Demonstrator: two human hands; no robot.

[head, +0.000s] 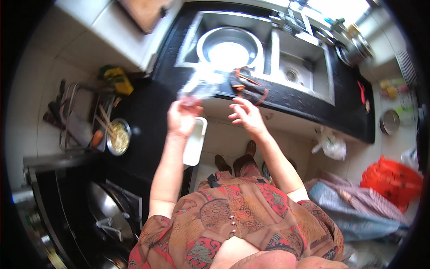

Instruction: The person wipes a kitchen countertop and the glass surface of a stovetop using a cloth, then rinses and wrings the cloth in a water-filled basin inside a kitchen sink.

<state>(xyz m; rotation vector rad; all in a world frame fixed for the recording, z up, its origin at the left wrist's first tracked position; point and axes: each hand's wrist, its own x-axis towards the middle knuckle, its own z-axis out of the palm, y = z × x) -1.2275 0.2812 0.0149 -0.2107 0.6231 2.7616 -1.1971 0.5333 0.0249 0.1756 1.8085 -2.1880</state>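
My left hand grips a transparent plastic bag, which is blurred and reaches up towards the sink edge. Fingers apart and holding nothing, my right hand hovers just in front of the counter edge. Close beyond it lies a dark cloth item with orange trim, draped at the sink's front; its exact kind cannot be told. Below my left hand, a white plastic tray sits at the edge of the black counter. A large round metal basin stands in the left sink bowl.
To the left, a metal bowl holds shredded food with chopsticks across it, beside a carrot and a knife rack. A wok sits at lower left. A red plastic bag stands at right. The right sink bowl shows its drain.
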